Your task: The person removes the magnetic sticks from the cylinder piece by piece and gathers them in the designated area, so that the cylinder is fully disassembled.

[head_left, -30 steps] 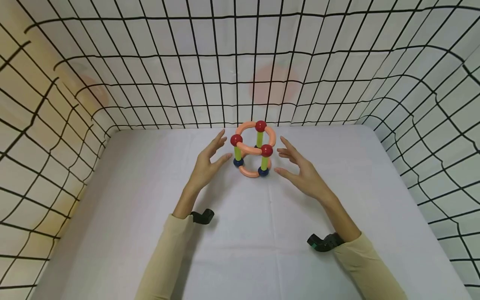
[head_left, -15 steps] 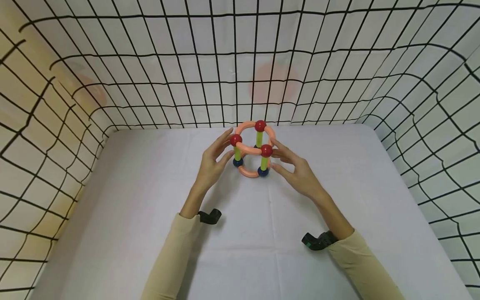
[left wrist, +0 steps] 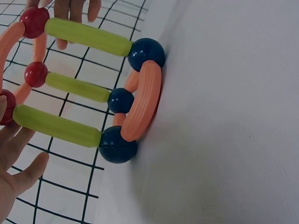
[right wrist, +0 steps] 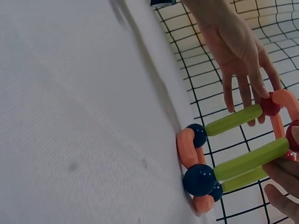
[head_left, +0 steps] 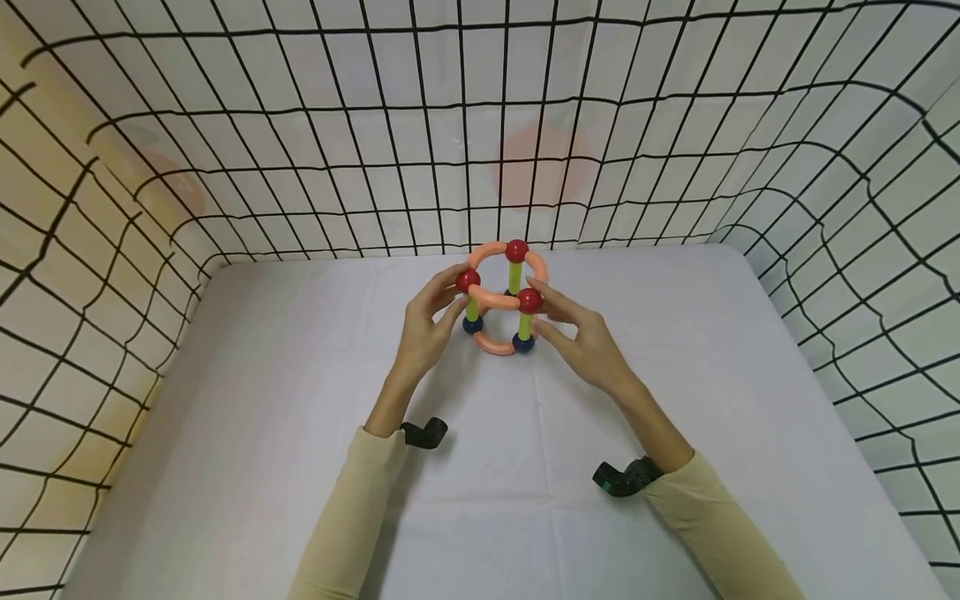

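A ball-and-stick building toy (head_left: pixel 495 298) stands upright on the white cloth. Its upper ring joins red balls with orange curved rods. Green rods (head_left: pixel 525 327) run down to dark blue balls (head_left: pixel 523 342) and a lower orange ring. My left hand (head_left: pixel 423 337) holds the toy at the left red ball (head_left: pixel 468 280), fingers around it. On the other side my right hand (head_left: pixel 588 343) holds the right red ball (head_left: pixel 529 301); its index finger lies on the ball in the right wrist view, other fingers below. The third red ball (head_left: pixel 517 251), at the back, is untouched.
A black wire grid (head_left: pixel 442 162) rises behind the toy and along both sides. White cloth (head_left: pixel 495 500) covers the table in front. Black wrist cameras (head_left: pixel 426 433) sit on both forearms.
Both hands have moved inward from beside the toy and now have their fingers at its red balls. The toy stays in place on the cloth.
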A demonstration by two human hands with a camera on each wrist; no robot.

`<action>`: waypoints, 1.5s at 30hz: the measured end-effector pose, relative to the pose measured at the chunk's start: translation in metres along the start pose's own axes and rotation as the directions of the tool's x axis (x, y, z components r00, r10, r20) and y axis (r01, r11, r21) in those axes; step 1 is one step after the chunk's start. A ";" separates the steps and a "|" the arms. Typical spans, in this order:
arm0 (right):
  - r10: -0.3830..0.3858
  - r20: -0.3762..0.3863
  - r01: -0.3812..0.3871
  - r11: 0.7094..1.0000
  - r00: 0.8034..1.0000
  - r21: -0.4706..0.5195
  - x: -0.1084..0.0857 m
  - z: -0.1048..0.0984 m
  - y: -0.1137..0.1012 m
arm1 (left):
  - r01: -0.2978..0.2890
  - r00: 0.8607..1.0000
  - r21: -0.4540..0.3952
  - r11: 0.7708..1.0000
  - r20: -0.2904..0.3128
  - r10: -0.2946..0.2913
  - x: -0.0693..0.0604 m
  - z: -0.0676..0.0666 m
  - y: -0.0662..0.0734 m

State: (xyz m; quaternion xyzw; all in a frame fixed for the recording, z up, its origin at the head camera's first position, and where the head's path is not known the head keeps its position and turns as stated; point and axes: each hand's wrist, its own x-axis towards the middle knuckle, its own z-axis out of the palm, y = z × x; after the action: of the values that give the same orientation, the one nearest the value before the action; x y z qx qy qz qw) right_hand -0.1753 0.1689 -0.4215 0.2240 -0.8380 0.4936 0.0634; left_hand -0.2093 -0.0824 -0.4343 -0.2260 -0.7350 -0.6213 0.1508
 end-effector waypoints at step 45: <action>0.074 -0.009 -0.072 0.989 0.997 0.132 0.002 -0.004 0.000 | 0.016 0.998 0.086 0.996 -0.066 -0.011 -0.004 0.004 0.005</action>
State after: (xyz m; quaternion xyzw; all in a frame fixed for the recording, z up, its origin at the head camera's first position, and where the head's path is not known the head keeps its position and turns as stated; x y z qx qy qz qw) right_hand -0.1777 0.1717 -0.4192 0.1935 -0.8108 0.5512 0.0362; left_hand -0.2027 -0.0785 -0.4330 -0.1938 -0.7574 -0.5969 0.1802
